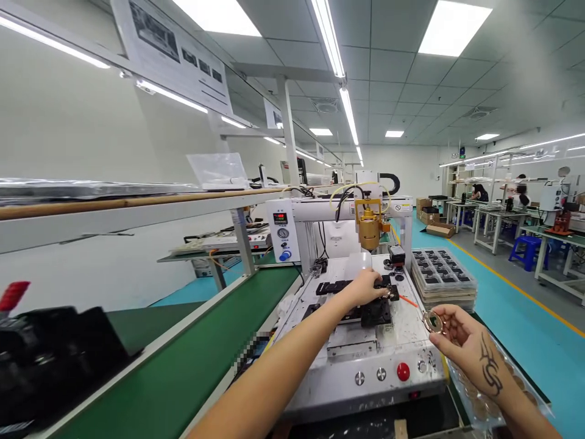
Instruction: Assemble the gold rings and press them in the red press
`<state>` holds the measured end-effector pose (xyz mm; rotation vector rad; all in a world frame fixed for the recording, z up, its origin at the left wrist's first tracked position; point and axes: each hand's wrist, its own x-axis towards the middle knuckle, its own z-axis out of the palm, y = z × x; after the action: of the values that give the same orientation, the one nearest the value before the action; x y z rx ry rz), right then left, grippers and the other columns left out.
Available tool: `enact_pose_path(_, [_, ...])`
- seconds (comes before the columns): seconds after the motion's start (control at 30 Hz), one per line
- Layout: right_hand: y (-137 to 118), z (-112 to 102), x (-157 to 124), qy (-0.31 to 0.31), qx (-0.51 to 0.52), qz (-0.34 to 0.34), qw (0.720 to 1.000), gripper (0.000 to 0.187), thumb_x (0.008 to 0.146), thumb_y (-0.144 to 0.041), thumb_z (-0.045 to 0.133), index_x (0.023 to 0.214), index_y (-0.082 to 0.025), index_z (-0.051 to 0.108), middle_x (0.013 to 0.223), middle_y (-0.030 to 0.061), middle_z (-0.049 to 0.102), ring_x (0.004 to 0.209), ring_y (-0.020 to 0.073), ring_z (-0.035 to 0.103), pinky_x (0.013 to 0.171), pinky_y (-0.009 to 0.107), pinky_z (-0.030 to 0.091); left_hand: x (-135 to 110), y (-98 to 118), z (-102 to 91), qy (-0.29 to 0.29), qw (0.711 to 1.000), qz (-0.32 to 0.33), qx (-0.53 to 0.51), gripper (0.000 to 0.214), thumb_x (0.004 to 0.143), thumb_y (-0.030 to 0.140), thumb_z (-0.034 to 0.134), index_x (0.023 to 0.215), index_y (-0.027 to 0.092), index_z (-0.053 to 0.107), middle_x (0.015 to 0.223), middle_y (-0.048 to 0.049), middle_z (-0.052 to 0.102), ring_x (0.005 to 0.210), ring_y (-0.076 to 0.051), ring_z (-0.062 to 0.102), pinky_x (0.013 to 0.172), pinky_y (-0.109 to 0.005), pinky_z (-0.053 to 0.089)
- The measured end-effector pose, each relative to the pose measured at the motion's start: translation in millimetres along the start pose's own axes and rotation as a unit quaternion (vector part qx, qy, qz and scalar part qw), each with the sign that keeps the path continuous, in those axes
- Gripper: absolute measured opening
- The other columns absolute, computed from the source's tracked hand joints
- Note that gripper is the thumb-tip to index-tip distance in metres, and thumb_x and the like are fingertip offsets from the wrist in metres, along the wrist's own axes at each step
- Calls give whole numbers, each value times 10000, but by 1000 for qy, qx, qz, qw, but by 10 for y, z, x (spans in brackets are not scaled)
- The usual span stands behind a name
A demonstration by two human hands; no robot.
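A round metal piece [432, 322] with a shiny rim is up in the air near the right front of the white machine [320, 381]. The right hand [466, 338] pinches it between thumb and fingers — the hand is partly closed, and its arm comes in from the near right, with the wrist bent. The left hand [364, 288] is at the black holder [377, 314] in the middle of the machine. Its fingers bend down by a small shiny part [388, 292] — I cannot tell if they grip it. The left arm stretches long and straight from the near side. An orange stick [408, 300] lies between the hands. To the far right sit stacked clear trays [445, 300]; to the left runs a green belt [183, 372].
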<state>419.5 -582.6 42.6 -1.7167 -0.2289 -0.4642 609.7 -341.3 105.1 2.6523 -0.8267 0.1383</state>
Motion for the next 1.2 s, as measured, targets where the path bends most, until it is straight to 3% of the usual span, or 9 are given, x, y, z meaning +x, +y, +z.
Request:
enact_pose_path(0.17, [-68, -375, -54, -10, -28, 12, 999, 448, 831, -491, 832, 1168, -214, 735, 925, 55, 766, 770, 210, 710, 671, 313, 609, 360, -156, 112, -122, 991, -46, 35, 301, 1020, 372, 709, 1233, 159, 694, 1256, -89, 716, 1088, -259, 714, 946, -474, 612])
enact_pose_path(0.27, [-66, -459, 53, 0, -38, 7, 999, 454, 814, -492, 849, 1149, -206, 740, 908, 59, 771, 772, 221, 720, 678, 326, 620, 493, -157, 78, -174, 982, -63, 44, 317, 1024, 367, 707, 1263, 160, 688, 1263, -92, 716, 1074, -259, 724, 923, -460, 629])
enact_pose_path(0.43, [41, -241, 402, -16, -58, -8, 998, 452, 843, -509, 809, 1154, -204, 689, 926, 47, 737, 805, 221, 684, 738, 350, 588, 681, 23, 105, -201, 973, -90, 62, 348, 1025, 360, 705, 1316, 174, 669, 1331, -103, 691, 1128, -276, 710, 948, -477, 623])
enact_pose_path(0.53, [209, -72, 584, -31, -80, -34, 996, 431, 895, -515, 734, 1166, -191, 649, 954, 53, 700, 803, 212, 641, 722, 341, 540, 645, 111, 139, -186, 976, -99, 60, 359, 1023, 355, 708, 1332, 177, 660, 1344, -109, 684, 1142, -277, 706, 956, -482, 620])
enact_pose_path(0.73, [508, 230, 980, -84, -124, -53, 987, 349, 876, -404, 742, 1112, -167, 643, 848, 6, 623, 706, 168, 532, 670, 309, 467, 290, 79, -58, -80, 994, -67, -17, 324, 1022, 372, 706, 1270, 163, 693, 1301, -89, 706, 1098, -275, 716, 926, -460, 628])
enact_pose_path(0.87, [654, 499, 1416, -147, -165, -60, 973, 293, 846, -298, 823, 1062, -164, 678, 917, 29, 669, 816, 184, 598, 764, 320, 521, -3, 68, -318, 9, 995, -35, -91, 238, 976, 281, 735, 1169, 146, 701, 1159, -81, 748, 1029, -240, 729, 905, -408, 613])
enact_pose_path(0.97, [761, 650, 1708, -221, -202, -49, 953, 247, 964, -338, 772, 1115, -156, 699, 1070, 51, 715, 921, 203, 688, 830, 369, 595, -323, 100, -499, 59, 988, -14, -139, 201, 880, 207, 723, 1074, 160, 703, 1043, -71, 773, 961, -222, 733, 854, -328, 588])
enact_pose_path(1.03, [811, 693, 1843, -272, -223, -40, 935, 266, 1026, -367, 714, 1188, -158, 697, 1163, 60, 723, 972, 216, 723, 847, 403, 628, -579, 125, -598, 82, 984, -5, -160, 192, 846, 230, 701, 1032, 179, 694, 987, -55, 773, 912, -215, 727, 819, -313, 573])
enact_pose_path(1.2, [835, 673, 1997, -348, -256, -45, 901, 301, 1028, -369, 716, 1241, -158, 695, 1218, 72, 727, 1025, 238, 735, 885, 430, 638, -1182, 151, -734, 112, 977, -3, -182, 229, 811, 289, 687, 1023, 204, 673, 892, -24, 753, 826, -202, 690, 762, -313, 548])
